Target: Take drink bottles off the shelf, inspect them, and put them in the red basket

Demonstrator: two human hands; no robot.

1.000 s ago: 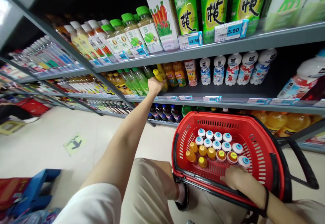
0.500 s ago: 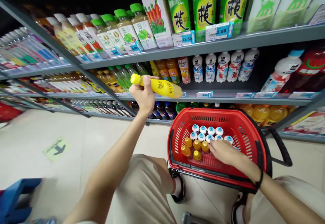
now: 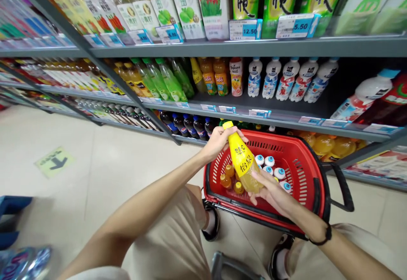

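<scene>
A yellow-capped drink bottle (image 3: 242,157) with a yellow label is tilted above the red shopping basket (image 3: 307,153). My left hand (image 3: 219,142) is closed round its neck, just below the cap. At the bottle's clear base is my right hand (image 3: 270,189), its fingers and thumb gripping the lower end. Under them in the basket stand several small orange-drink bottles (image 3: 226,181) and several white-and-blue-capped bottles (image 3: 280,173); the held bottle and my right hand hide some of them.
The grey shelf edge (image 3: 190,50) runs across in front, with rows of drinks above and below. White bottles (image 3: 291,80) stand on the middle shelf. The basket's black handle (image 3: 343,187) sticks out right. A blue object (image 3: 14,218) sits on the floor at left.
My left hand has brought the yellow bottle down and right, from before the shelf to over the basket. My right hand has left the bottles inside and taken hold of its base.
</scene>
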